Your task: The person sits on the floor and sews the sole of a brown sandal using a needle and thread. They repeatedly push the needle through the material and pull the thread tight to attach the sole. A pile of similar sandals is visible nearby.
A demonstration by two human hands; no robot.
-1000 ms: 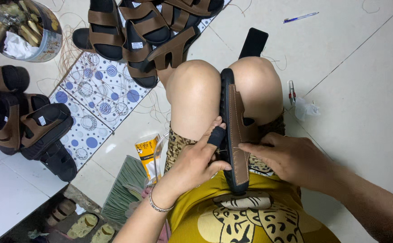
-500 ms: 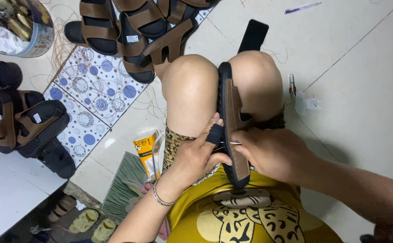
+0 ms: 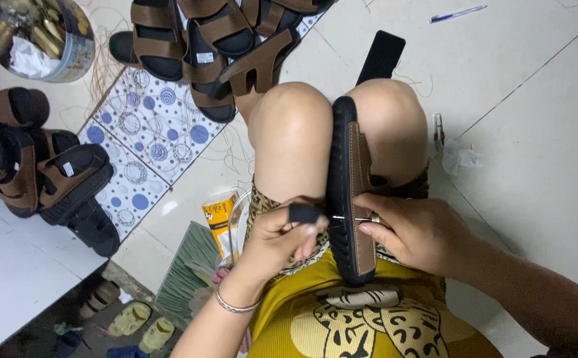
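A black-soled sandal with a brown strap [image 3: 350,179] stands on its edge, clamped between my knees. My left hand [image 3: 282,238] rests against the sole's left side, with a black cap on the thumb [image 3: 304,213]. My right hand [image 3: 415,232] is on the strap side, its fingers pinched on a thin metal needle [image 3: 350,218] that passes through the sole edge. A bracelet circles my left wrist.
Several finished brown sandals [image 3: 203,40] lie ahead on a blue-dotted mat [image 3: 150,132], and more are stacked at the left [image 3: 44,172]. A tin of tools [image 3: 44,36] stands top left. A yellow tube [image 3: 221,219], a black strap [image 3: 381,56] and a pen [image 3: 456,13] lie on the tiled floor.
My right hand has slid up the strap side to the sole edge and now pinches the needle there. My left hand has stayed against the sole.
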